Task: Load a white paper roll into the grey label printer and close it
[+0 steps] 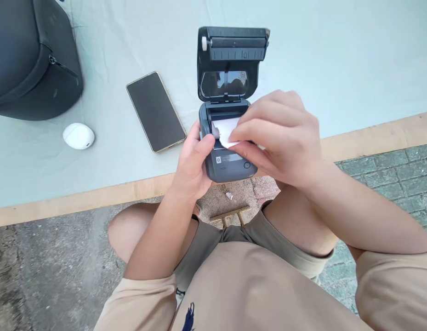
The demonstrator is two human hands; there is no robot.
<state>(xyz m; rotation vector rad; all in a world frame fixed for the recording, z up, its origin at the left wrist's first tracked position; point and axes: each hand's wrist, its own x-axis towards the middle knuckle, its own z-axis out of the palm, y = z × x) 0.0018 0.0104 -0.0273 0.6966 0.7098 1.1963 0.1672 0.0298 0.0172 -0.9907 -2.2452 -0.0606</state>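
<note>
At the centre of the frame, a dark grey label printer (227, 110) sits over the near edge of the pale surface (337, 69), its lid (230, 87) swung up and tilted back toward the top of the frame; whether its base touches the surface cannot be told. The person's left grip (194, 161) is wrapped around the printer's left side, the thumb resting on the rim of the compartment. From the right, the person's right grip (280, 133) pinches the loose end of the white paper (227, 131) between thumb and fingers, and the paper lies partly inside the compartment, curling over its front. Below it, the printer's front panel carries a round button (247, 165) at the right. Left of the printer, a phone (156, 111) with a dark screen lies slantwise. Farther left is a rounded white object (78, 136), just beside a black zippered case (37, 69) that fills the upper left corner.
</note>
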